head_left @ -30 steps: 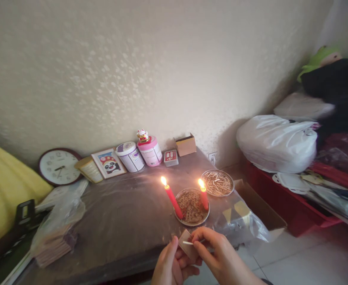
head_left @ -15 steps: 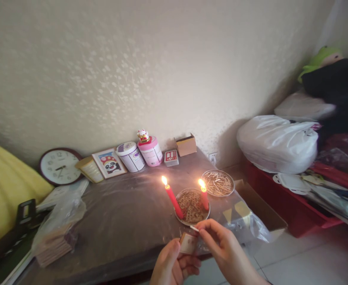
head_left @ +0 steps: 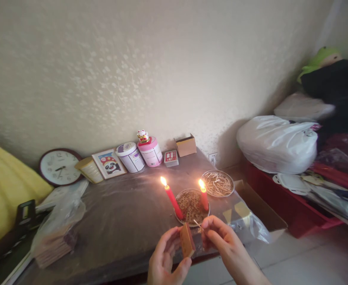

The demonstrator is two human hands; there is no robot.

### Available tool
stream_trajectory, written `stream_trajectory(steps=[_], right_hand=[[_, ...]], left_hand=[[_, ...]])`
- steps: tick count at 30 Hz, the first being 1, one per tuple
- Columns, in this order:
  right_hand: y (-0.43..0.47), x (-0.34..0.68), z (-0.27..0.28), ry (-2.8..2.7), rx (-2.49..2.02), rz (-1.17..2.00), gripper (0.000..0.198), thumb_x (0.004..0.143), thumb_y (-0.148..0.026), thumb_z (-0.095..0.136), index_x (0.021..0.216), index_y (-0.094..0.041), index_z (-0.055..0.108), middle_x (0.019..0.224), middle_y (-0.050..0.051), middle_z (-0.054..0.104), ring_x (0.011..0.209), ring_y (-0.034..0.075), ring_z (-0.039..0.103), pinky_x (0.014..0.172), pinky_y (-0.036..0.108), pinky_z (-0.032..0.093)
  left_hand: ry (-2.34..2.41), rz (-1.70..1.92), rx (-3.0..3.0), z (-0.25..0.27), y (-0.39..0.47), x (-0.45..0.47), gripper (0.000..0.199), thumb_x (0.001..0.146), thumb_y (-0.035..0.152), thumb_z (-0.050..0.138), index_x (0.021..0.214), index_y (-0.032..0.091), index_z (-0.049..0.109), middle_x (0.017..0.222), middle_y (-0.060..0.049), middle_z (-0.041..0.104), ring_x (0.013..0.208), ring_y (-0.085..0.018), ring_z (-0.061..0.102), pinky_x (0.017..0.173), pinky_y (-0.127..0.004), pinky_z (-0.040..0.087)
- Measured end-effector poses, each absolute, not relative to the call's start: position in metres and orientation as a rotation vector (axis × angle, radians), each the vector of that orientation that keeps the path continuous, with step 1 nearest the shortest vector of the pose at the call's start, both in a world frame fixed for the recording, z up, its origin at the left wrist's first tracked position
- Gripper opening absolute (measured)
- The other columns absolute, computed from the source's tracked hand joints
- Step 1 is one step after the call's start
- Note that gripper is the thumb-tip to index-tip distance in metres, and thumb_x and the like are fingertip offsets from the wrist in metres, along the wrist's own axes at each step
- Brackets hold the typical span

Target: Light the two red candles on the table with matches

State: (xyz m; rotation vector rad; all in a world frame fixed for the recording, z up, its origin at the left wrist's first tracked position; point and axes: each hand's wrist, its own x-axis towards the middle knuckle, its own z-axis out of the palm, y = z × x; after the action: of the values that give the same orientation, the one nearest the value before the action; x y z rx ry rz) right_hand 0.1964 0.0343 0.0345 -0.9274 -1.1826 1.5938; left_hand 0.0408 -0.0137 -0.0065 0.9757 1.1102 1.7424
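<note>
Between the thumb and fingers of my left hand (head_left: 166, 255) is a small matchbox (head_left: 187, 240), turned so a narrow side shows. My right hand (head_left: 220, 237) pinches a thin matchstick (head_left: 198, 225), its tip pointing up and left, unlit and apart from the box. Just beyond my hands lies a round plate (head_left: 178, 194) with brown contents. Two lit red candles stand on it: the left candle (head_left: 174, 202) tilts to the left, the right candle (head_left: 204, 199) is nearly upright. Behind it, a second plate (head_left: 232, 189) holds many loose matchsticks (head_left: 218, 183).
Along the wall stand a clock (head_left: 60, 167), a panda picture (head_left: 110, 164), two tubs with a cat figurine (head_left: 143, 136) on one, a card box (head_left: 171, 158) and a small carton (head_left: 186, 145). A white bag (head_left: 278, 144) sits on a red bin (head_left: 293, 213) at right.
My left hand has turned the matchbox more upright, its narrow side now toward me. The matchstick has come away from the box, and its tip now points upward. The candles still burn.
</note>
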Motion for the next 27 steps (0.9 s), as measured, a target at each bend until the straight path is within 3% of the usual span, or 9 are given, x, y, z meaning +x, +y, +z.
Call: stream_trajectory(steps=[8, 14, 22, 27], right_hand=[[0.028, 0.189, 0.028, -1.301, -0.954, 1.733, 0.024, 0.078, -0.039, 0.062, 0.067, -0.017, 0.058, 0.062, -0.002, 0.057, 0.058, 0.014, 0.051, 0.056, 0.026, 0.042], [0.028, 0.189, 0.025, -1.397, -0.976, 1.658, 0.026, 0.080, -0.037, 0.063, 0.064, -0.017, 0.058, 0.061, -0.002, 0.055, 0.058, 0.014, 0.049, 0.056, 0.025, 0.040], [0.026, 0.188, 0.030, -1.450, -1.016, 1.658, 0.028, 0.079, -0.038, 0.063, 0.063, -0.015, 0.059, 0.059, -0.002, 0.054, 0.056, 0.013, 0.047, 0.055, 0.026, 0.038], [0.031, 0.193, 0.035, -1.340, -1.043, 1.693, 0.039, 0.077, -0.052, 0.060, 0.063, -0.017, 0.058, 0.059, -0.001, 0.051, 0.056, 0.015, 0.049, 0.054, 0.026, 0.042]], left_hand=[[1.618, 1.697, 1.483, -0.012, -0.019, 0.043, 0.052, 0.060, 0.021, 0.077, 0.111, 0.029, 0.067, 0.110, -0.008, 0.072, 0.101, -0.032, 0.064, 0.092, -0.040, 0.045], [1.563, 1.713, 1.655, -0.018, -0.018, 0.043, 0.068, 0.059, 0.010, 0.075, 0.121, 0.032, 0.060, 0.116, -0.006, 0.069, 0.104, -0.030, 0.062, 0.092, -0.037, 0.044], [1.609, 1.694, 1.618, -0.017, -0.019, 0.047, 0.062, 0.057, 0.016, 0.080, 0.115, 0.032, 0.064, 0.112, -0.007, 0.069, 0.103, -0.032, 0.062, 0.091, -0.037, 0.044], [1.699, 1.714, 1.600, -0.020, -0.023, 0.045, 0.062, 0.055, 0.014, 0.079, 0.112, 0.031, 0.064, 0.112, -0.007, 0.069, 0.106, -0.034, 0.060, 0.093, -0.040, 0.044]])
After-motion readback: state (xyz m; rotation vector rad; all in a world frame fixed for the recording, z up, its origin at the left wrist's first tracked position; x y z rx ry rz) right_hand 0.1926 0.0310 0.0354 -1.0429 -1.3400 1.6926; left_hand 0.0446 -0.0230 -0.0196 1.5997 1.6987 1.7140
